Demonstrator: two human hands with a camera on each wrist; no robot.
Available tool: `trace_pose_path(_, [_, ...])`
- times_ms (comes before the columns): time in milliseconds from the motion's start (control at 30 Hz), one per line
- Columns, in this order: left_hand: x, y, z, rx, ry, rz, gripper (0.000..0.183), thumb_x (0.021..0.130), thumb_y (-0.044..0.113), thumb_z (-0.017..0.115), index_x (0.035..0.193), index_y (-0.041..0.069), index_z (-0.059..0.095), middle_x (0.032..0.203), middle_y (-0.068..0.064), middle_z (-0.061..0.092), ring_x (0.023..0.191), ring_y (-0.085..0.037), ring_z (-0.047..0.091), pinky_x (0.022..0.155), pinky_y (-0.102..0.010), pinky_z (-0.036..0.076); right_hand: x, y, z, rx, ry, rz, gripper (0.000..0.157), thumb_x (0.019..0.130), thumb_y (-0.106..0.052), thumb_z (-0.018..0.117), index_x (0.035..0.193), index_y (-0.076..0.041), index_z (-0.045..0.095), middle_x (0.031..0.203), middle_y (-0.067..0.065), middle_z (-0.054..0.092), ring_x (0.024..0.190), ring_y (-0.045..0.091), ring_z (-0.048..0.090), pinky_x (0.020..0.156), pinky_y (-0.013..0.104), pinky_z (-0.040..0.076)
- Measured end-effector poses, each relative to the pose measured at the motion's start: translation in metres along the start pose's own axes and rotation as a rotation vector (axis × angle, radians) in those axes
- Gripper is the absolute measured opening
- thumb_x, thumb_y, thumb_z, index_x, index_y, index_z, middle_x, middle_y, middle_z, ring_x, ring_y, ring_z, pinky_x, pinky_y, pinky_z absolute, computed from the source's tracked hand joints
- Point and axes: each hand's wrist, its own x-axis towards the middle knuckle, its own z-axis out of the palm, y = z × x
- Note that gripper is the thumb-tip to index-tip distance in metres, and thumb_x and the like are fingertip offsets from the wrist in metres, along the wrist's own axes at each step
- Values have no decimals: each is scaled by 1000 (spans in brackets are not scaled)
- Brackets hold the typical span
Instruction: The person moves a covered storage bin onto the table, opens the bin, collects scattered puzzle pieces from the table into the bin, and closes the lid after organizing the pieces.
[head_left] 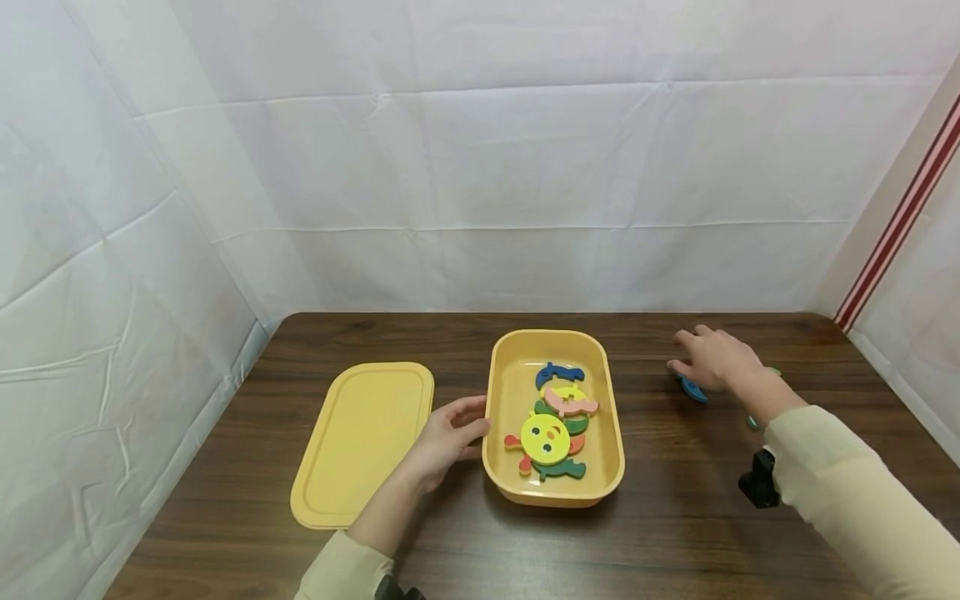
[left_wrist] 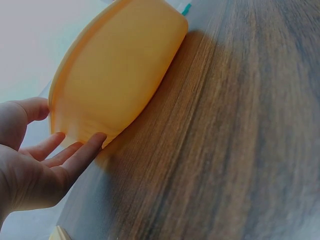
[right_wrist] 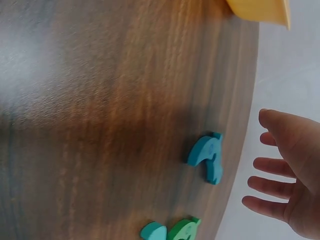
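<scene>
My left hand (head_left: 444, 442) rests its fingertips on the outer left wall of a yellow plastic box (head_left: 513, 379), the thumb at the rim. Inside the box lie several flat colourful pieces: a round yellow smiling-face piece (head_left: 545, 439), a pink curved piece (head_left: 570, 405), a dark blue one (head_left: 558, 374) and green ones. Over at the right, my right hand (head_left: 716, 360) hovers with spread fingers and holds nothing. A blue curved piece (right_wrist: 206, 154) lies on the table just below it, partly hidden by the hand in the head view.
A yellow lid (head_left: 363, 446) lies flat on the dark wooden table (head_left: 660, 533), left of the box. Nearer my right forearm are a light green piece (right_wrist: 184, 230) and a teal piece (right_wrist: 154, 231). White cloth (head_left: 525, 167) hangs behind the table and at its sides.
</scene>
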Motion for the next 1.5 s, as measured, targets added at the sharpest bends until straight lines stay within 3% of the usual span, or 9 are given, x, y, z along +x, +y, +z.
trace_pose_path(733, [1, 0, 1, -2, -10, 5, 46, 90, 9, 54, 134, -1, 42, 132, -23, 48, 110, -30, 57, 80, -40, 54, -12, 23, 23, 12, -77, 87, 58, 91, -37, 52, 130, 5, 42, 125, 37, 40, 106, 54, 45, 74, 60, 45])
trace_pose_path(1133, [0, 1, 1, 9, 1, 1, 45, 90, 9, 55, 133, 0, 44, 132, -22, 49, 109, -29, 57, 80, -39, 54, -11, 21, 28, 29, -82, 60, 58, 91, -37, 51, 130, 5, 41, 125, 38, 39, 105, 55, 46, 74, 58, 46])
trace_pose_path(1500, [-2, 4, 2, 6, -3, 6, 46, 91, 10, 54, 134, 0, 42, 133, -22, 48, 110, -29, 57, 80, -40, 54, -11, 15, 34, 21, -11, -23, 50, 89, -26, 59, 125, 4, 44, 114, 32, 48, 91, 44, 55, 70, 52, 48])
